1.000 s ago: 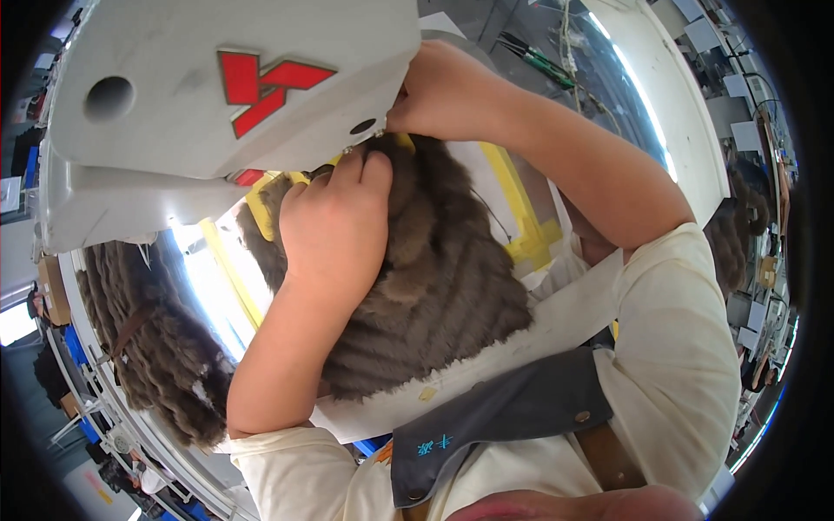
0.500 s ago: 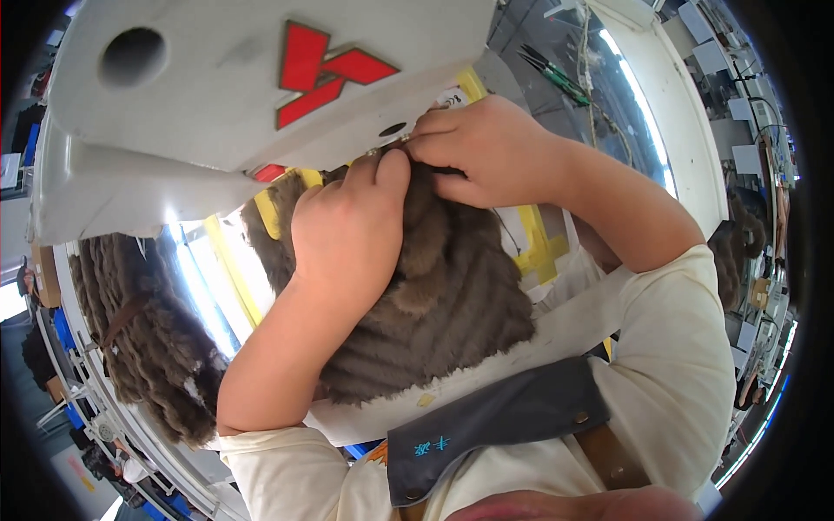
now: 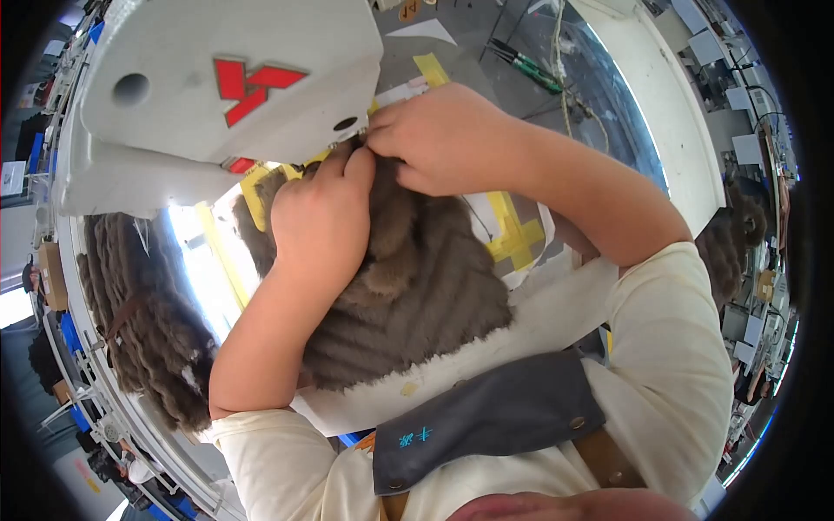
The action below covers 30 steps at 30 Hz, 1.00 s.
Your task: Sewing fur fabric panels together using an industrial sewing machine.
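Observation:
A brown fur piece with slanting ridges hangs down toward me, its ragged lower edge over a white sheet. Both hands are at its upper edge, close under the head of a white machine with a red emblem, which looks like a sewing machine. My left hand lies on the fur with its fingers bent and closed on the edge. Beside it, my right hand pinches the same edge between thumb and fingers. The fingertips nearly meet, and the spot where the fur goes under the machine is mostly hidden.
Brown fur strips lie heaped at the left. Yellow tape is stuck on the table right of the fur. A green-handled tool with thin dark prongs lies at the far right, near a pale cord. A bright lit panel shows at left.
The view has shifted, so the machine, hands and fur appear farther left and a little smaller. Both hands keep their hold at the fur's edge, with little visible change against the machine.

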Tool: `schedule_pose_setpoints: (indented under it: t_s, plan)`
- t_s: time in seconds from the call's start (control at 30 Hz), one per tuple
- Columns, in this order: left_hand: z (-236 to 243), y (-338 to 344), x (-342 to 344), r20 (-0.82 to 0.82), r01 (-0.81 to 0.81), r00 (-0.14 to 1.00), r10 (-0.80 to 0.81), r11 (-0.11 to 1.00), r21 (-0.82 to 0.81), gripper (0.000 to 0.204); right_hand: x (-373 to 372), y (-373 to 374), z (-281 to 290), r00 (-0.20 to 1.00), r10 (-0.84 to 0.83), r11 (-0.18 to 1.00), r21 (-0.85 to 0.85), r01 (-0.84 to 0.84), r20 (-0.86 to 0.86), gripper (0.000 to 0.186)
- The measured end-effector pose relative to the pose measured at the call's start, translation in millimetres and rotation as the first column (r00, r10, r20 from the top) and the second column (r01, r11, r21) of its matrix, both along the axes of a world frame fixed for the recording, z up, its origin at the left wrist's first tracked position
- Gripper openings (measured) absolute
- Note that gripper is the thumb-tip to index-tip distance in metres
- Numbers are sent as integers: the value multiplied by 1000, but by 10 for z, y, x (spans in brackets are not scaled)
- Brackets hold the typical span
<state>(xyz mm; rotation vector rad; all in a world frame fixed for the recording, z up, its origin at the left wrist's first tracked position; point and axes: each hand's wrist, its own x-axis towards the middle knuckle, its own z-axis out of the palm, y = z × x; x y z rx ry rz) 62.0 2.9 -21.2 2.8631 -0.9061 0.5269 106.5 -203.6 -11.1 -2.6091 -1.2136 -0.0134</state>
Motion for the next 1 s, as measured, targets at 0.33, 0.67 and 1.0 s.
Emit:
schedule_pose_setpoints:
  t_s: [0.33, 0.67, 1.0]
  plan:
    - [-32, 18, -12, 19, -1, 1000, 1, 1000, -23, 12, -30, 38, -13, 999, 2, 996, 94, -5, 32, 13]
    - [-22, -9, -16, 13, 12, 1000, -12, 1000, -16, 12, -8, 39, 75, 999, -37, 998, -51, 35, -38, 13]
    - [-7, -110, 13, 16, 18, 1000, -18, 1000, -13, 15, 99, -151, 20, 998, 50, 998, 44, -48, -47, 19]
